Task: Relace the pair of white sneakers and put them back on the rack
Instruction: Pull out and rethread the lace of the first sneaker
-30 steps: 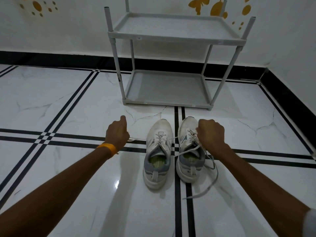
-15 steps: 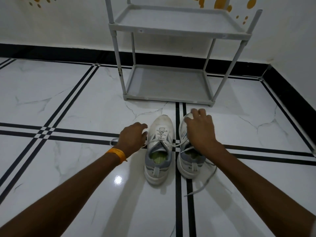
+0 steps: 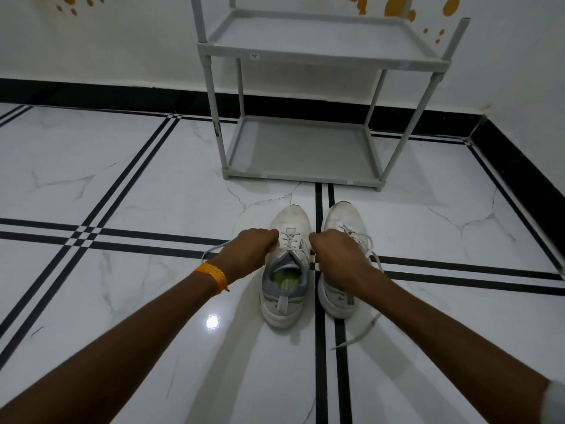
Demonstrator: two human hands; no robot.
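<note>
Two white sneakers stand side by side on the glossy marble-patterned floor (image 3: 153,185), toes pointing at the grey plastic rack (image 3: 305,148), which stands against the wall just beyond them. The rack has two flat rimmed shelves on round tubular posts. The left sneaker (image 3: 287,270) has a smooth rounded toe, grey padded collar, a green insole showing inside and lacing crossed over its tongue. The right sneaker (image 3: 339,289) sits just beside it across a pair of black inlaid floor stripes; a flat grey lace (image 3: 360,332) trails from it in a loose curve onto the floor, away from the rack.

The left hand (image 3: 247,252), with an orange band (image 3: 214,275) at the wrist, is curled closed against the left side of the left sneaker's lacing; a lace loop (image 3: 214,250) lies on the floor beside it. The right hand (image 3: 336,255) is closed into a fist between the two sneakers, over the right one's tongue. Whether either set of fingers pinches a lace cannot be told.
</note>
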